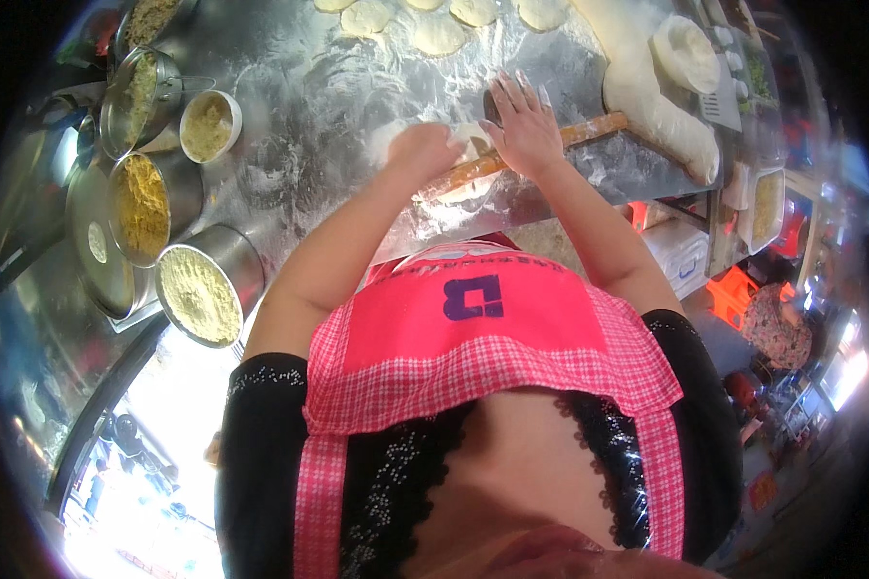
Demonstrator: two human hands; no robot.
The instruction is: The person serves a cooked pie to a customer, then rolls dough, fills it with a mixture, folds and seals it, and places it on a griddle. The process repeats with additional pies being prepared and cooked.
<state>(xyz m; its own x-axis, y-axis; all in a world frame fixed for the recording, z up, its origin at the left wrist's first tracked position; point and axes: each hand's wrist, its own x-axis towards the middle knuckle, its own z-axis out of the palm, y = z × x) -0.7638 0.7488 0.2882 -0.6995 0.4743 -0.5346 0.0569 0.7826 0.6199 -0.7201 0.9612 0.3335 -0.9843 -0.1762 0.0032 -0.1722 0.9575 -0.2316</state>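
A wooden rolling pin point(594, 130) lies slantwise over a flattened piece of dough point(471, 189) near the front edge of the floured metal worktop point(297, 123). My right hand point(525, 130) is flat across the pin, fingers straight and spread, fingertips pointing away from me. Beneath those fingers a dark object point(489, 107) shows only in part. My left hand point(426, 150) is curled at the dough's left side, by the pin's near end. Its fingertips are blurred, so whether they pinch the dough does not show.
Several flat dough rounds point(438, 35) lie at the far side. A long dough roll point(666, 116) and a bowl of flour point(688, 54) are at right. Metal pots of yellow filling point(141, 206) and pale filling point(199, 297), plus a small white bowl point(210, 127), line the left.
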